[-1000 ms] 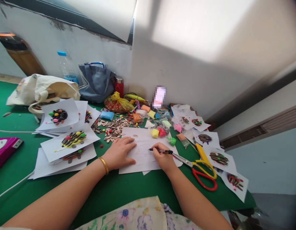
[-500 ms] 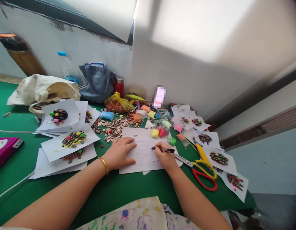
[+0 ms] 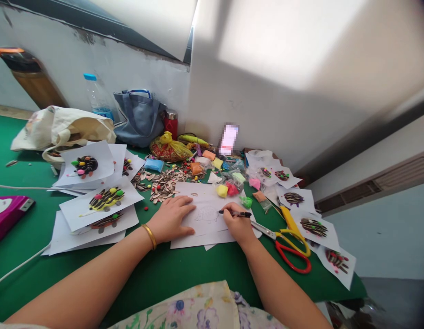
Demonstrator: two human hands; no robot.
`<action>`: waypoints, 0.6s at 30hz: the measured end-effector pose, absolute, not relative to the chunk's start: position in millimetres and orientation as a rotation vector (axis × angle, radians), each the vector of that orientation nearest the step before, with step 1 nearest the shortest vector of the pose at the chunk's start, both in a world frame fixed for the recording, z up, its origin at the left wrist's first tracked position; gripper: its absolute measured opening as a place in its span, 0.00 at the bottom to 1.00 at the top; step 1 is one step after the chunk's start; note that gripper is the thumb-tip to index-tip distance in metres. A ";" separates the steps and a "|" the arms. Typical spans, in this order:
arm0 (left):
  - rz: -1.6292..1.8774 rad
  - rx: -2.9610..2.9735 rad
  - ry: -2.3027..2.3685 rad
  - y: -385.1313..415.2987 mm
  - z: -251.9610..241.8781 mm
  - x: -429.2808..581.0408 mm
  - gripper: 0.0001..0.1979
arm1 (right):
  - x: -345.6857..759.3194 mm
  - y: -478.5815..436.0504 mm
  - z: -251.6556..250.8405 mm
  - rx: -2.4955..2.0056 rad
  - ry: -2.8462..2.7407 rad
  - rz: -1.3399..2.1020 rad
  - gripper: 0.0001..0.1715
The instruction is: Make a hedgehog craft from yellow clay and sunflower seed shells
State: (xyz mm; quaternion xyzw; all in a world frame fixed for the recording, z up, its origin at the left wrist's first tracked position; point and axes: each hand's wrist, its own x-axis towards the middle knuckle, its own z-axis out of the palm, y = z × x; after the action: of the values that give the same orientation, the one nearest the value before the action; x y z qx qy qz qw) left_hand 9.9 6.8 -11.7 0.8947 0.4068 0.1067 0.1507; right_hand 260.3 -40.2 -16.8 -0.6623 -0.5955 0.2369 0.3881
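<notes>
A sheet of white paper lies before me on the green table, with other sheets under it. On it is a thin line drawing of a small rounded animal with short legs. My left hand rests flat on the paper's left side, fingers spread. In my right hand a black pen is pinched, its tip at the drawing's right end. Scissors with red and yellow handles lie just right of that hand.
Striped sunflower seeds and bagged coloured clay lie beyond the paper. Seed-decorated pictures are stacked at left, more at right. Behind stand a blue bag, a red flask and a lit, blurred phone.
The pen and my right hand have shifted very slightly to the right at the drawing's right end. My left hand stays in place on the paper.
</notes>
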 end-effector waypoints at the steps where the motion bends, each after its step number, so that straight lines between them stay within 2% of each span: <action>1: 0.312 2.566 1.169 6.7 -11.8 9.9 0.36 | 259.0 -41.5 -16.0 -1.677 -1.518 0.615 0.09; 18: 0.313 2.554 1.166 5.6 -9.0 10.5 0.35 | 240.3 -51.9 -11.7 -1.592 -1.690 0.611 0.09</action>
State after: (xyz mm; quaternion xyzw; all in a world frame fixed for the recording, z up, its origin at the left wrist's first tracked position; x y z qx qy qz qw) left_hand 10.5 5.6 -9.0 0.8927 0.4077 0.1096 0.1577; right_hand 240.3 -51.9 -11.7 -0.6182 -0.6561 0.2373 0.3621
